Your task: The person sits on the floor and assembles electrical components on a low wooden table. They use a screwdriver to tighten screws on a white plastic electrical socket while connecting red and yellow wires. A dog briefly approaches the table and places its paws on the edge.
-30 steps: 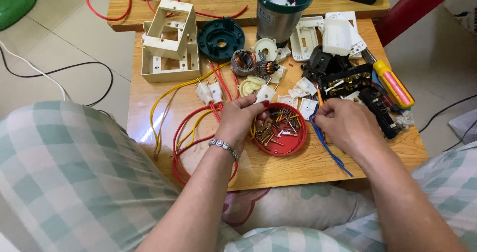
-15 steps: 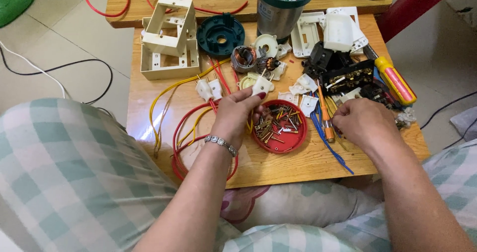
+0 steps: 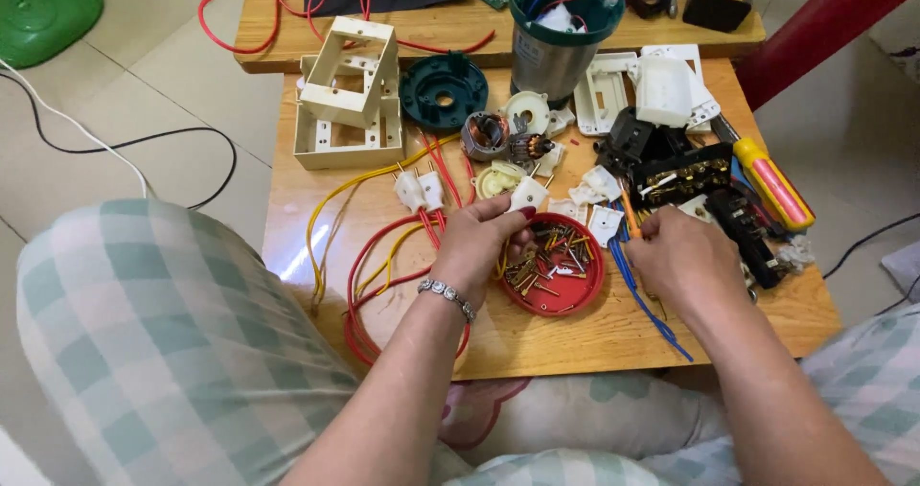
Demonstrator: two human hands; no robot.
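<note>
A low wooden table (image 3: 594, 337) crowded with dismantled electrical parts leaves bare wood only along its near edge and left side. Cream plastic frames (image 3: 350, 98) sit at its far-left corner, a yellow-handled screwdriver (image 3: 771, 184) near the right edge. A red lid (image 3: 556, 275) of screws lies between the hands. The left hand (image 3: 484, 246), fingers curled, pinches a small white plug piece (image 3: 529, 194) above the lid's rim. The right hand (image 3: 685, 261) is closed around a thin orange tool (image 3: 629, 213), just right of the lid.
</note>
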